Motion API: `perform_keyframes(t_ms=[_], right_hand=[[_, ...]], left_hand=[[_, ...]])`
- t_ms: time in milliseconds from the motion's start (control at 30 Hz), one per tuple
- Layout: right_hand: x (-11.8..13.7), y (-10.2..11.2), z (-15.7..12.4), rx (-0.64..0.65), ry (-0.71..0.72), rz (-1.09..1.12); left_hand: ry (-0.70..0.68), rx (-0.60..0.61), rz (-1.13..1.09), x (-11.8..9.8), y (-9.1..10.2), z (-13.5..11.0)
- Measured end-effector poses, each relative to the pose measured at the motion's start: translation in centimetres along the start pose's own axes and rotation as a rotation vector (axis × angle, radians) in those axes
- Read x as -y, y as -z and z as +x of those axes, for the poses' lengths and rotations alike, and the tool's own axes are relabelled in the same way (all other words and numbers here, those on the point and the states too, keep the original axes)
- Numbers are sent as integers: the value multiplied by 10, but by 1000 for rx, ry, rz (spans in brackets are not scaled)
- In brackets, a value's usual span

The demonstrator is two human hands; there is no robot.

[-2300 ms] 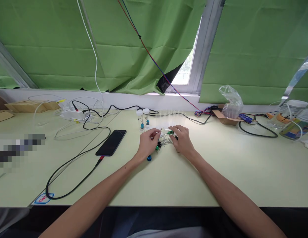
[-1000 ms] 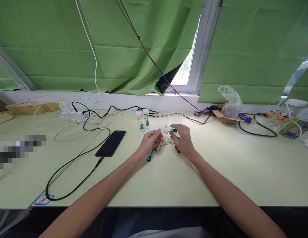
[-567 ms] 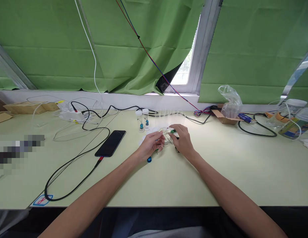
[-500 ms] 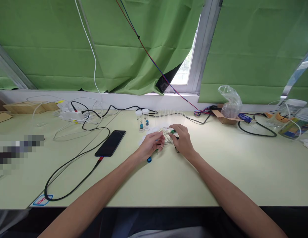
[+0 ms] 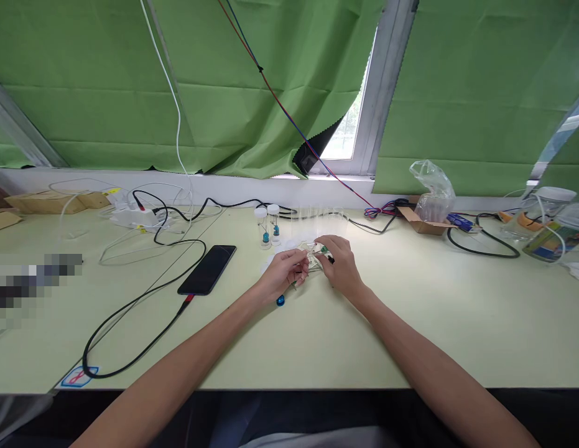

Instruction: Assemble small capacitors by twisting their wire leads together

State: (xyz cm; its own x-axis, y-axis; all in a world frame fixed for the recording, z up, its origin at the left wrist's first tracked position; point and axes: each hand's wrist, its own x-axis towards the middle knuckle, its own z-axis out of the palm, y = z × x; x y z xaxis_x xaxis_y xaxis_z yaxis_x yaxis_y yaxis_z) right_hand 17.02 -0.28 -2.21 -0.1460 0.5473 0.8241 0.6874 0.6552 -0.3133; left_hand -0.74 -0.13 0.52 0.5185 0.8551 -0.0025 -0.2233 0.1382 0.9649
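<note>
My left hand and my right hand meet over a small heap of LEDs with thin metal legs on the pale green table. The right fingers pinch a green LED. The left fingers are curled in a pinch around a thin lead; what they grip is too small to name. A blue LED lies on the table just below my left wrist. Two small clear vials with white caps stand behind the hands, each with a blue piece inside.
A black phone lies left of the hands, its black cable looping toward the front edge. A white power strip with cords sits at the back left. A cardboard box with a plastic bag and jars stand at the right.
Both hands have drawn slightly closer together over the LED heap. The left hand has shifted a little to the right. The green LED stays in the right fingers.
</note>
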Motion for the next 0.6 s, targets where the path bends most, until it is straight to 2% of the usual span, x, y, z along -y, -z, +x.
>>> perform_keyframes(t_ms=[600], right_hand=[[3,-4,-2,42,-7,-23]], left_hand=[[4,-55,33,4,2,3]])
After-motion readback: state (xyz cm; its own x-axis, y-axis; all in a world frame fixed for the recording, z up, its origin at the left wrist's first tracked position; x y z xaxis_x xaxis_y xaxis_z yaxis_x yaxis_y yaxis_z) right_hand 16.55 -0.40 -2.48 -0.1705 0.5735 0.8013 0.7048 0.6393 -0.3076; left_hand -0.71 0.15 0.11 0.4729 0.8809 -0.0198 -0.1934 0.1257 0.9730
